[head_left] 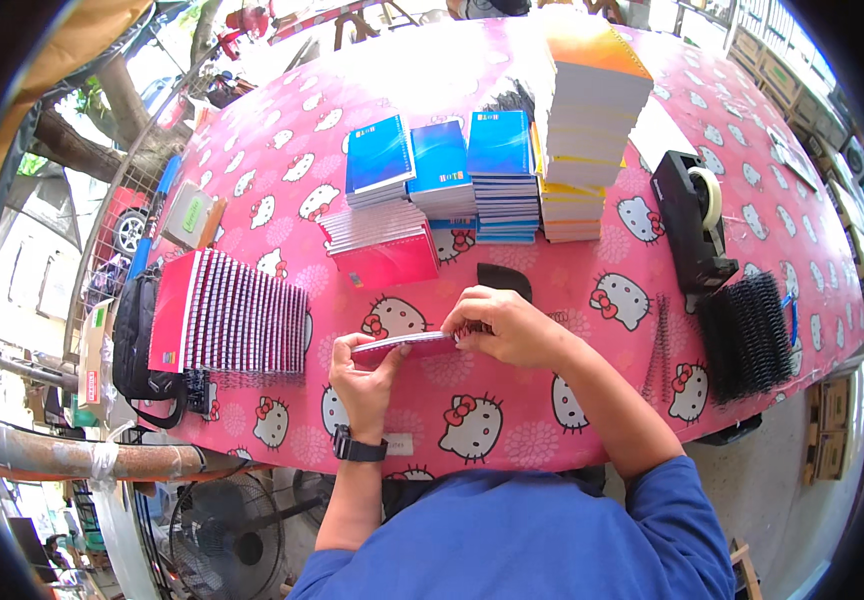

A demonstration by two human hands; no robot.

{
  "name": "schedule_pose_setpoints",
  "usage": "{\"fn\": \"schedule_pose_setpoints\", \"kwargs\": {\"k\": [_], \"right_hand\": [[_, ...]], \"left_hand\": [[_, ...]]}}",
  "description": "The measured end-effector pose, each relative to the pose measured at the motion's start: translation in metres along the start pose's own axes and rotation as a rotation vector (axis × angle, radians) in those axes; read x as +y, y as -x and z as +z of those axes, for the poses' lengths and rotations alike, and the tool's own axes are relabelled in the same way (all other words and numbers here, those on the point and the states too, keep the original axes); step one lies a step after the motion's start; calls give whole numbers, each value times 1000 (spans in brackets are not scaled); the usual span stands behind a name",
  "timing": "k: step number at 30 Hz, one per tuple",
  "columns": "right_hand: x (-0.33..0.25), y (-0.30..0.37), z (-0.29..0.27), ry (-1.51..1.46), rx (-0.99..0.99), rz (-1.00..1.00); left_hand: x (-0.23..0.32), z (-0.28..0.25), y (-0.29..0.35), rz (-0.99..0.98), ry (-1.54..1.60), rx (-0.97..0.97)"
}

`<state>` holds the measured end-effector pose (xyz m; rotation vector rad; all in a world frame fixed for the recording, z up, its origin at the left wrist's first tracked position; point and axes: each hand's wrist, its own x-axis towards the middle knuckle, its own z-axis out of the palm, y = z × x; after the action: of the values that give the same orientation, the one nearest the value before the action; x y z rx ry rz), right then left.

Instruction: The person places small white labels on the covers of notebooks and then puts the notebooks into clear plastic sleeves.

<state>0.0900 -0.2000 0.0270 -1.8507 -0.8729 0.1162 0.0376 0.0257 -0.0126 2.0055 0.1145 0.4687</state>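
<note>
My left hand (362, 372) pinches a thin notebook with a dark pink cover (420, 346) between thumb and fingers, just above the table. At the notebook's right end, the fingers of my right hand (500, 324) are closed on a dark spiral binding coil (558, 317). Part of that coil shows beyond the hand; how far it runs into the notebook's edge is hidden by my fingers. Just behind the right hand lies a flat black object (505, 279), partly covered. A stack of pink notebooks (389, 258) sits beyond the left hand.
Coil-bound pink notebooks (242, 315) stand in a row at left, beside a black bag (134, 335). Blue notebook stacks (500, 145) and a tall orange-and-yellow stack (597, 110) rise at the back. Right are a tape dispenser (684, 220), a black coil bundle (747, 337) and loose coils (660, 345).
</note>
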Motion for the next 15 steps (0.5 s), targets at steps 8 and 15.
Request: {"fn": "schedule_pose_setpoints", "kwargs": {"k": [8, 15], "right_hand": [[9, 0, 9, 44, 55, -31], [10, 0, 8, 86, 60, -8]], "left_hand": [[39, 20, -3, 563, -437, -114], [28, 20, -9, 544, -316, -156]]}}
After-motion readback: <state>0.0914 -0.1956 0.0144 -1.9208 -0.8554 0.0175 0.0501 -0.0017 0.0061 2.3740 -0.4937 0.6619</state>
